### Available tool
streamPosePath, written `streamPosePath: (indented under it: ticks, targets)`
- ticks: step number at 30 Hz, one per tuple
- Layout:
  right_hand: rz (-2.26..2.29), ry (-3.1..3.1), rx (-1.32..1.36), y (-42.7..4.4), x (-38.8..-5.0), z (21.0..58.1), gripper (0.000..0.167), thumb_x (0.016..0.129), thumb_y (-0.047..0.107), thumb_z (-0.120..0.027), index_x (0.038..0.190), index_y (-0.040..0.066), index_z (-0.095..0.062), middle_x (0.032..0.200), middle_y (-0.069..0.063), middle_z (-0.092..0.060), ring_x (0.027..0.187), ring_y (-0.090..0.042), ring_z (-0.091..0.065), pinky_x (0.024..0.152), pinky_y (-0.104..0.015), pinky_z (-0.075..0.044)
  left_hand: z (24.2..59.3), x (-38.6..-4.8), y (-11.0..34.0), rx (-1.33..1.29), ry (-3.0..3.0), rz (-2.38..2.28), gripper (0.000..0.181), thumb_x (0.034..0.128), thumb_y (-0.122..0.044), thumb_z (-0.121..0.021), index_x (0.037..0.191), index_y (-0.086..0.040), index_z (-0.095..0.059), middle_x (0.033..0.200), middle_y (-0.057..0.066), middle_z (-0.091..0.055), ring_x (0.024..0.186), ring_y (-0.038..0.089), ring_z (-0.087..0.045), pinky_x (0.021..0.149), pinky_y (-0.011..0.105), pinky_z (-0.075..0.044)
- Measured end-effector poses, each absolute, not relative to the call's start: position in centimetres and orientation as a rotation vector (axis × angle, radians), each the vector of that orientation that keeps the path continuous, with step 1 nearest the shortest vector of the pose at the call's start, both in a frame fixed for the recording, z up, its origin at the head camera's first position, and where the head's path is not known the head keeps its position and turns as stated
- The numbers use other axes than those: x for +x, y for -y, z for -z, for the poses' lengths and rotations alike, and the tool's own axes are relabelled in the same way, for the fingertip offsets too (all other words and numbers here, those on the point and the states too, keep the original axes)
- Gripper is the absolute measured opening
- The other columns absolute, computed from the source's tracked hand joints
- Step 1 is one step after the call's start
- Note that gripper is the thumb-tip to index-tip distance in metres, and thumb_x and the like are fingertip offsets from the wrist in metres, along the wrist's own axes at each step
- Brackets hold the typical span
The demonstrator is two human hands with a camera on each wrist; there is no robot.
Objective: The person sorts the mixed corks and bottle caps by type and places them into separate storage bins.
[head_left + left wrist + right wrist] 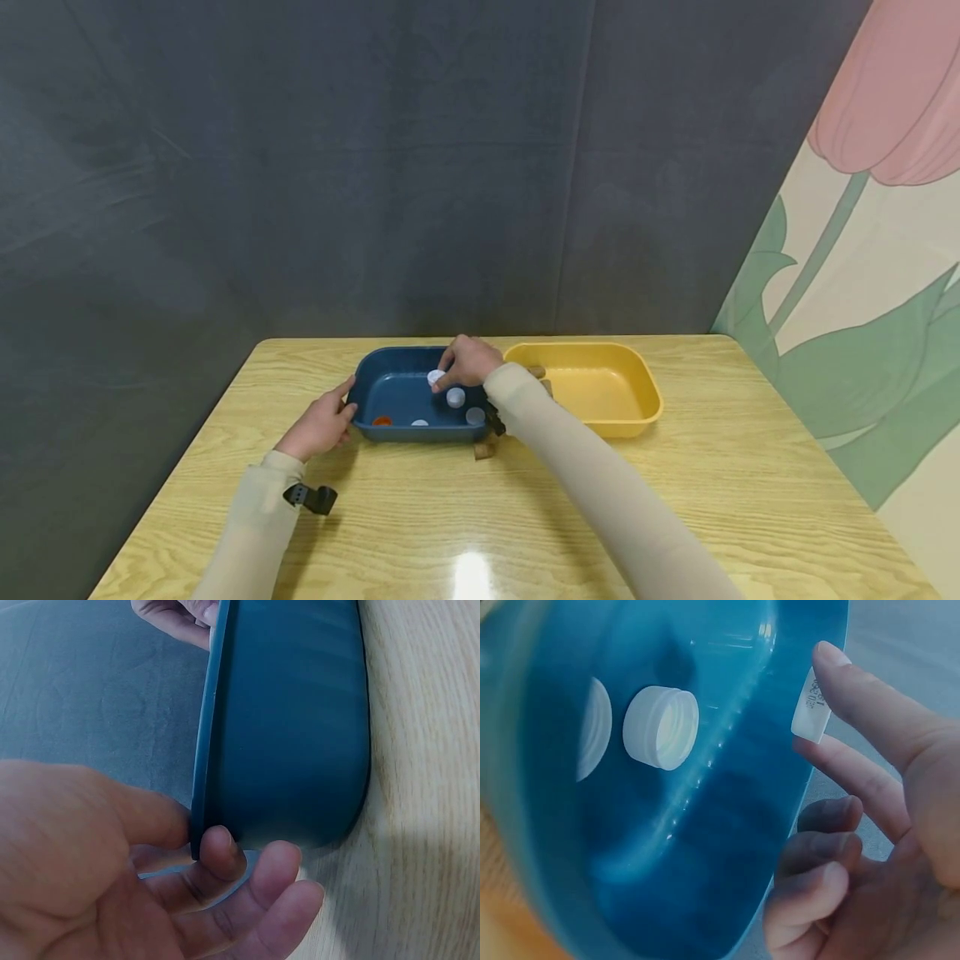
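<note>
My left hand [318,427] grips the left end of a blue plastic tub [420,434]. In the left wrist view the thumb and fingers [223,851] meet at the tub's rim. Over the tub, my right hand [471,361] pinches a white bottle cap [810,712] between thumb and index finger; small printing shows on its side. Inside the tub lie another white bottle cap [456,398], a paler cap [476,415] near the front right, a partly hidden white cap [420,422] and an orange-red cap [382,421].
A yellow tub [647,392] stands right of the blue one. Small brown cork-like pieces [537,372] show at its left side, partly behind the right sleeve. Another brown piece [483,451] lies on the wooden table [405,525]. A dark cloth [420,208] hangs behind.
</note>
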State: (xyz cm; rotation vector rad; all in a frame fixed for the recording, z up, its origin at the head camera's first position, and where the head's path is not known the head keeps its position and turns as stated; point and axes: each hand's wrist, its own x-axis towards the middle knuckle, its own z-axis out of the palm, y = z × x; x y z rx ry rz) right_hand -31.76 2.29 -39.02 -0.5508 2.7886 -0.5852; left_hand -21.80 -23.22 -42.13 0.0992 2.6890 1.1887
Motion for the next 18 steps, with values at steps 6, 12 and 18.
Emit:
streamPosePath:
  ticks: [6,12,18]
  targets:
    - [0.592,-2.777,-0.554,-2.23,-31.9,39.44,0.035,0.078,0.042,-0.086,0.105,0.021,-0.08,0.116,0.002,-0.07,0.1,-0.016,-0.059,0.084,-0.034,-0.052,42.08,-21.8,23.22,0.102,-2.691,-1.186,0.057,0.1073,-0.005,-0.039,0.158,0.004,-0.014,0.082,0.019,-0.053,0.058,0.023,-0.052,0.056,0.033,-0.044]
    - [0.606,-2.755,-0.559,-2.3,-32.05,39.7,0.039,0.078,0.043,-0.086,0.11,0.021,-0.079,0.121,0.0,-0.069,0.107,-0.018,-0.061,0.089,-0.037,-0.053,42.01,-21.8,23.18,0.098,-2.691,-1.185,0.057,0.1072,-0.004,-0.039,0.158,0.004,-0.015,0.083,0.019,-0.053,0.06,0.024,-0.053,0.056,0.033,-0.045]
    - [0.638,-2.72,-0.583,-2.5,-31.93,39.75,0.044,0.079,0.042,-0.085,0.116,0.019,-0.077,0.126,-0.002,-0.068,0.113,-0.022,-0.061,0.092,-0.04,-0.053,42.25,-21.92,23.28,0.094,-2.686,-1.184,0.058,0.1076,-0.006,-0.039,0.159,0.002,-0.014,0.082,0.017,-0.052,0.059,0.021,-0.051,0.056,0.032,-0.044]
